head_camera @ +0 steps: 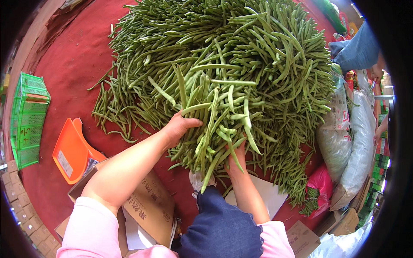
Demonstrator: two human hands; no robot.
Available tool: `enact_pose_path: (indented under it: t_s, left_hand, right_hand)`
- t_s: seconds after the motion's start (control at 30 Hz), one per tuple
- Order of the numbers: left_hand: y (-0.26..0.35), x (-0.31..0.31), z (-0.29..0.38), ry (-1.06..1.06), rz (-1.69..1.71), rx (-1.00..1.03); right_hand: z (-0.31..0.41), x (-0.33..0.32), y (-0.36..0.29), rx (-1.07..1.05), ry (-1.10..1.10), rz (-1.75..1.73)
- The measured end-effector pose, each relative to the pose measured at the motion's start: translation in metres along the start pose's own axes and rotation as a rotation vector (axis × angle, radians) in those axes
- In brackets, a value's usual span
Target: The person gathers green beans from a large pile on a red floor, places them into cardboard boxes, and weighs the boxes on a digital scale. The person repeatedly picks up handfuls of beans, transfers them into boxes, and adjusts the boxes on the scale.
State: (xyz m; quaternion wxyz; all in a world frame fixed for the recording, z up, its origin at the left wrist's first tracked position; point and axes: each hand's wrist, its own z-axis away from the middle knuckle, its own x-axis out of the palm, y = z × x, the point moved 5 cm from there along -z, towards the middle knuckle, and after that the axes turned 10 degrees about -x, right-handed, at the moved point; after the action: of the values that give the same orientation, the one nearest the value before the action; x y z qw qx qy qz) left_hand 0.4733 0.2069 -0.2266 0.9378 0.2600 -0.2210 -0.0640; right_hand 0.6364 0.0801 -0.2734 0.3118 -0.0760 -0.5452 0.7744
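Note:
A large heap of green beans [209, 35] covers the red cloth [67, 84] before me. Both my hands clasp one thick bunch of green beans [213, 122] at the near side of the heap. My left hand [180, 125] grips the bunch from the left, thumb on top and fingers hidden behind the pods. From below and to the right, my right hand [238, 153] holds the bunch, partly covered by hanging beans. Several pods stick out loosely from the bunch at different angles. A white shoe [196, 181] shows just beneath it.
Near my left arm stand a cardboard box [148, 206] and an orange plastic scoop [69, 158]. A green crate [30, 119] is farther left. Full sacks [358, 135] and a pink plastic bag [321, 187] line the right side. Another person's denim-clad leg [358, 48] shows at upper right.

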Motion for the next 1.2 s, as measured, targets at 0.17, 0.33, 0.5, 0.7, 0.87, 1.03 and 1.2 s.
enact_pose_path:
  t_s: [0.17,0.33,0.5,0.7,0.87,1.03,1.2]
  left_hand:
    - [-0.001,0.020,0.046,-0.103,-0.035,0.088]
    - [0.013,0.051,0.119,-0.195,-0.040,0.240]
    - [0.036,0.064,0.228,-0.290,-0.011,0.520]
    - [0.003,0.024,0.368,-0.179,0.230,0.599]
    - [-0.076,-0.040,0.428,0.047,0.401,0.625]
    - [-0.159,-0.097,0.402,0.014,0.714,0.434]
    - [-0.204,-0.124,0.363,0.186,0.553,0.148]
  right_hand:
    - [0.038,-0.007,-0.036,-0.047,-0.054,-0.051]
    - [0.087,-0.005,-0.093,-0.162,-0.107,-0.096]
    - [0.142,0.018,-0.161,-0.259,-0.296,-0.388]
    - [0.223,0.071,-0.216,-0.191,-0.504,0.000]
    - [0.293,0.131,-0.192,0.031,-0.631,0.215]
    - [0.311,0.185,-0.123,-0.471,-0.790,0.706]
    - [0.321,0.197,-0.077,-0.616,-1.100,1.527]
